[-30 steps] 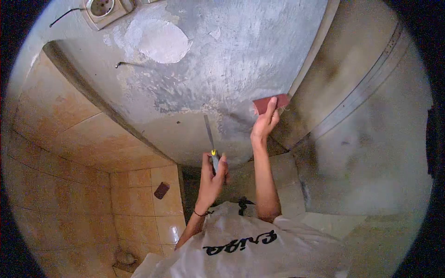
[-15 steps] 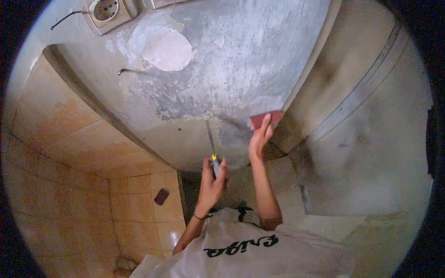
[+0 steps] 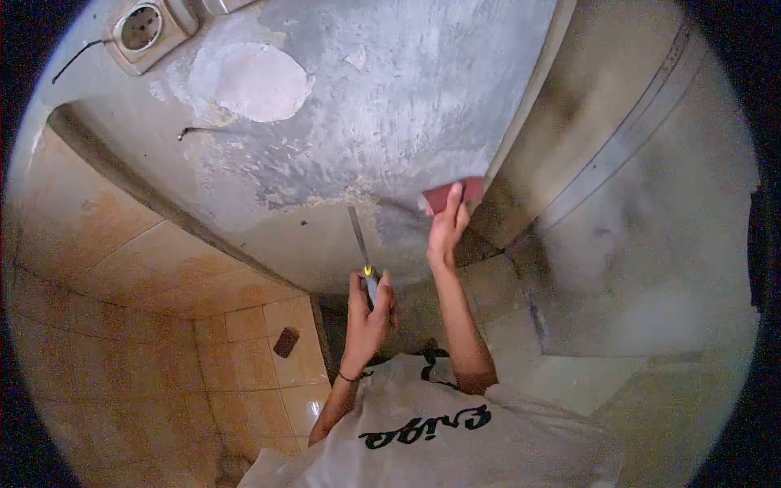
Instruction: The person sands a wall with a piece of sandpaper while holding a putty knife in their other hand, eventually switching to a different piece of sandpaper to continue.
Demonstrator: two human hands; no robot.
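My left hand [image 3: 370,321] is closed around the grey and yellow handle of a file [image 3: 359,236]. Its long, flat grey blade points up and overlaps the lower part of the wall [image 3: 342,146]. Farther right, my right hand [image 3: 446,236] presses a folded piece of red sandpaper [image 3: 447,198] against the wall near its right edge, fingers lying over the sheet. White dust or backing shows at the paper's left corner. Around it the wall is patchy grey and white, with a rough, flaking band just left of the sandpaper.
A power socket [image 3: 140,28] and a smooth white patch [image 3: 264,81] are at the upper left of the wall. A bent wire [image 3: 195,130] sticks out below them. On the orange tiles [image 3: 252,350] at lower left lies a small dark red block [image 3: 285,342].
The view has turned slightly, so the wall and socket sit farther left. The sandpaper stays by the wall's right edge, and the file keeps nearly the same place in my left hand.
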